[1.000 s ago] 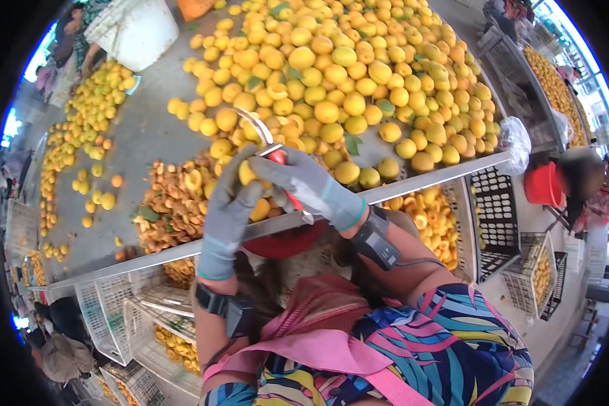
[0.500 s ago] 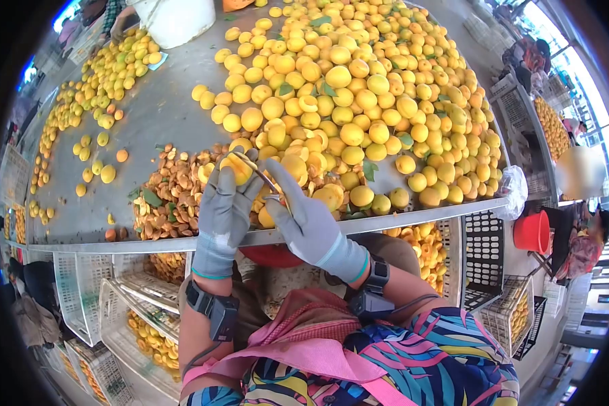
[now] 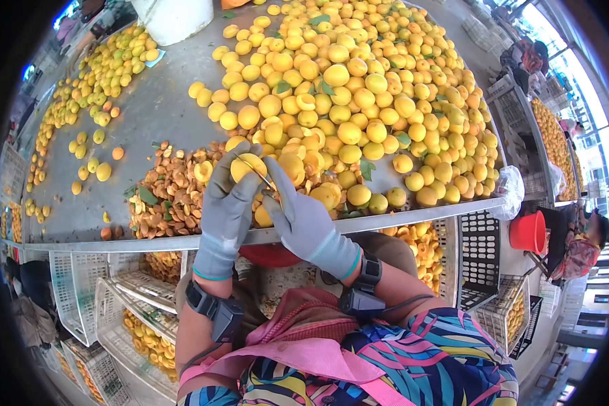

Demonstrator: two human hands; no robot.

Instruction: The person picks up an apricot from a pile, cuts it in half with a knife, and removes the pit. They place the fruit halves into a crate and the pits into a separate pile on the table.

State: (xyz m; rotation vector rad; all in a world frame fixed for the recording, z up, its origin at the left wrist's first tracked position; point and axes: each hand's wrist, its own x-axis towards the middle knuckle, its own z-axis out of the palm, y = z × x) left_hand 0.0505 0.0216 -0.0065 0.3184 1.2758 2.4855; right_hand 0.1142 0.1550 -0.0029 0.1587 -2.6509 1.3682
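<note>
In my left hand (image 3: pixel 227 211), gloved in grey, a yellow apricot (image 3: pixel 242 168) is gripped between thumb and fingers above the table's front edge. My right hand (image 3: pixel 306 222), gloved the same way, is closed on a small knife (image 3: pixel 263 178); its thin blade lies against the apricot, and its handle is mostly hidden by the fingers. Just left of my hands is a heap of brown apricot pits (image 3: pixel 166 193). Split apricot halves (image 3: pixel 326 195) lie beyond and beside my right hand, at the near side of a big pile of whole apricots (image 3: pixel 358 98).
The metal table (image 3: pixel 162 101) has a raised front rim (image 3: pixel 399 218). A white bucket (image 3: pixel 172 20) stands at the back, near more apricots (image 3: pixel 111 68). Below the rim are white crates (image 3: pixel 74 291), a black crate (image 3: pixel 482 250) and a red bucket (image 3: pixel 528 231). Other people sit at the sides.
The apricot has turned a little in my left hand, and the blade now crosses its upper right side. Both hands stay nearly in place; the view has shifted slightly.
</note>
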